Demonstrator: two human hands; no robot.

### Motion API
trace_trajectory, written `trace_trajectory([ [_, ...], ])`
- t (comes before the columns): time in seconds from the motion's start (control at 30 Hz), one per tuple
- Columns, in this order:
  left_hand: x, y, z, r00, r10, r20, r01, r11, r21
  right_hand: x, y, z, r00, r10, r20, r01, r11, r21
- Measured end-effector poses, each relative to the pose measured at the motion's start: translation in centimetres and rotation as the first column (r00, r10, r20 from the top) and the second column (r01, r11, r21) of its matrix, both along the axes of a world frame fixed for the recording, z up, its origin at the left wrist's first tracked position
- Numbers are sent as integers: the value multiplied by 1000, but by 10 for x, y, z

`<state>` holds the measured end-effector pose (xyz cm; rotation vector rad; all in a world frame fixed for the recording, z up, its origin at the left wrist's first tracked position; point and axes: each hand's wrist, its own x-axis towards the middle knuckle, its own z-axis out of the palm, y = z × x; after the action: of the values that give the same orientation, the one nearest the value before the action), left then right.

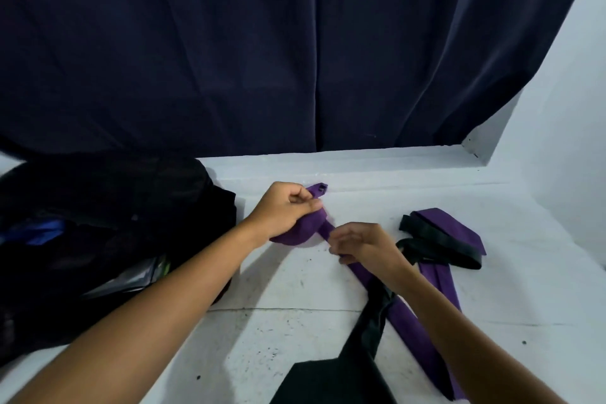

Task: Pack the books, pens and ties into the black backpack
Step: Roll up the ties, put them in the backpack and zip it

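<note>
A purple tie (408,321) stretches across the white surface (295,315) from centre to lower right. Its far end is wound into a roll (303,229) under my left hand (285,210), which grips the roll with curled fingers. My right hand (360,243) pinches the tie's strip just right of the roll. A black tie (364,338) lies across the purple one at the bottom centre. The black backpack (108,223) sits open at the left, with blue fabric and a clear sleeve showing inside. Another purple tie (455,229) and a black tie (439,243) lie bundled at the right.
A dark blue curtain (262,43) hangs behind the surface. A white wall (574,108) rises at the right, with a raised ledge (393,154) along the back. The surface is scuffed with dark specks.
</note>
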<state>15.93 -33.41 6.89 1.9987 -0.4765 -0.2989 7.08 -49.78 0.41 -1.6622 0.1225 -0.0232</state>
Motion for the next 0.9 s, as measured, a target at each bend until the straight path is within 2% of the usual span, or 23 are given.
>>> trace_trajectory([
  [0.1,-9,-2,22,973,65,-219,-103,981,-165,-5,12,3,992,96,82,-101,994,52],
  [0.2,-15,-6,37,939,81,-335,-187,937,-295,-8,35,8,973,184,138,-190,981,33],
  [0.27,-15,-8,44,930,120,-347,-245,907,-342,-10,48,13,974,193,118,-201,978,60],
  [0.37,-9,-4,49,934,176,-311,-289,883,-369,-19,59,25,966,233,108,-253,940,229],
  [0.47,2,8,50,923,219,-315,-334,865,-376,-33,55,36,948,307,90,-319,898,303],
  [0.53,11,18,48,911,225,-346,-349,869,-352,-42,47,45,936,348,53,-346,882,321],
  [0.57,14,23,45,919,250,-306,-339,897,-285,-47,43,50,933,357,43,-349,871,344],
  [0.6,18,27,41,940,290,-179,-317,937,-146,-51,39,57,934,355,42,-345,865,365],
  [0.63,20,30,36,948,316,32,-317,948,19,-54,36,64,938,343,44,-333,861,384],
  [0.67,19,31,33,927,299,226,-328,940,99,-56,34,72,942,332,49,-323,860,396],
  [0.7,13,30,32,915,246,319,-278,959,59,-58,33,79,944,327,50,-318,856,407],
  [0.73,5,26,32,934,157,321,-154,987,-36,-59,32,86,942,332,51,-322,849,419],
  [0.8,-20,15,38,978,-115,175,152,964,-220,-61,33,99,924,380,52,-362,819,446],
  [0.87,-42,3,42,932,-361,-27,334,886,-323,-65,33,106,903,428,47,-399,790,466],
  [0.9,-49,-1,44,899,-423,-110,370,871,-323,-67,33,108,897,440,40,-404,780,478],
])
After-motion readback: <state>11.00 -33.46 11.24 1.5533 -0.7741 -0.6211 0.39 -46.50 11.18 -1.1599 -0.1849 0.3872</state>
